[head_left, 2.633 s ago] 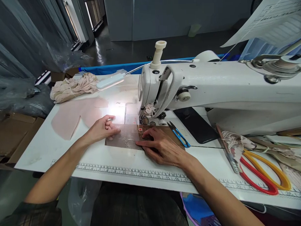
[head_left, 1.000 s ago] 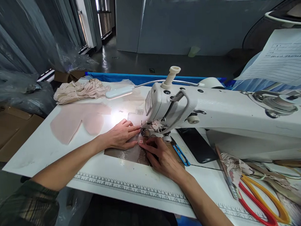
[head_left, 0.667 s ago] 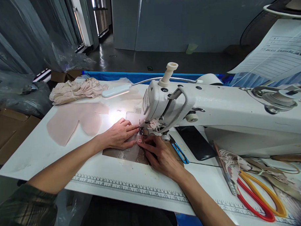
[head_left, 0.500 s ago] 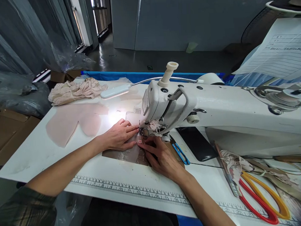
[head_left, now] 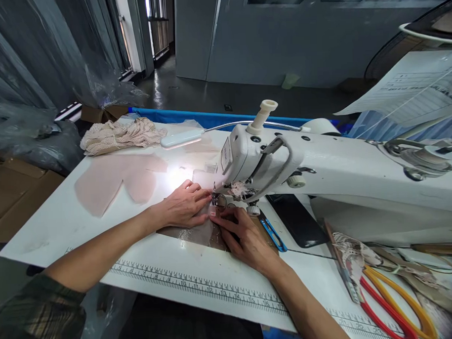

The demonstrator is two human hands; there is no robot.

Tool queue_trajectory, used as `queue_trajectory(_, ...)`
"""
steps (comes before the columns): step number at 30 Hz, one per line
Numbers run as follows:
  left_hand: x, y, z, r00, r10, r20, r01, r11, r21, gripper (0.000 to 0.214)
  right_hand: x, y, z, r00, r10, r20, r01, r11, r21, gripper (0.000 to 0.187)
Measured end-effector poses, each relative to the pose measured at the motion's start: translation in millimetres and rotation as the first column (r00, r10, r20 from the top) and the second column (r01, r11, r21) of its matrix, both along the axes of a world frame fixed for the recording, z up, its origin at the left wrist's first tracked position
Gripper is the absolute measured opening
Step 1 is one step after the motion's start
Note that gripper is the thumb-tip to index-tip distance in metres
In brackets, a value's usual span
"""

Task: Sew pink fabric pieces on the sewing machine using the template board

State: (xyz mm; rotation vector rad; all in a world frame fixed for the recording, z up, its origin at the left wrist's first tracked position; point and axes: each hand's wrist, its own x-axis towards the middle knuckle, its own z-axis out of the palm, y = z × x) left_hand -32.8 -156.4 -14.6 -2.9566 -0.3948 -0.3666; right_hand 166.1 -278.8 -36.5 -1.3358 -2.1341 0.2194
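Observation:
A white sewing machine (head_left: 322,171) stands on a white table (head_left: 64,214). My left hand (head_left: 185,206) lies flat, fingers stretched toward the presser foot (head_left: 216,201), pressing a thin pale piece of fabric (head_left: 198,232) onto the machine bed. My right hand (head_left: 245,235) rests just in front of the foot, fingers curled, its fingertips pinching the same fabric near the needle. What lies under the fingertips is hidden.
Pink cut fabric pieces (head_left: 111,181) and a bundle of lace (head_left: 121,134) lie at the left back. A lamp (head_left: 182,138) lights the bed. Blue thread snips (head_left: 273,234), a dark phone (head_left: 296,219), red and yellow scissors (head_left: 393,302) and trims lie right. A ruler strip (head_left: 200,289) edges the table.
Both hands have moved from the flat dark plate up to the presser foot and now hold fabric there. Over the last second they have stayed nearly still.

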Motion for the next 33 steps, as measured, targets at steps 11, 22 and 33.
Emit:
queue_trajectory(11, 2, 2, -13.4, 0.941, -0.278, 0.192, 0.27, 0.96, 0.069, 0.024, -2, 0, -4.0, 0.999, -0.039, 0.027, 0.038, 0.999, 0.022, 0.033)
queue_trajectory(22, -2, -1, 0.4, 0.981, -0.183, 0.061, 0.18, 0.982, 0.05, 0.03, -2, -1, -4.7, 0.999, -0.033, -0.001, 0.033, 0.998, 0.043, 0.033)
queue_trajectory(33, 2, 0, -1.8, 0.994, -0.065, 0.092, 0.059, 0.996, 0.063, 0.035, -5, 3, -3.2, 0.997, -0.078, 0.02, 0.078, 0.997, 0.015, 0.034)
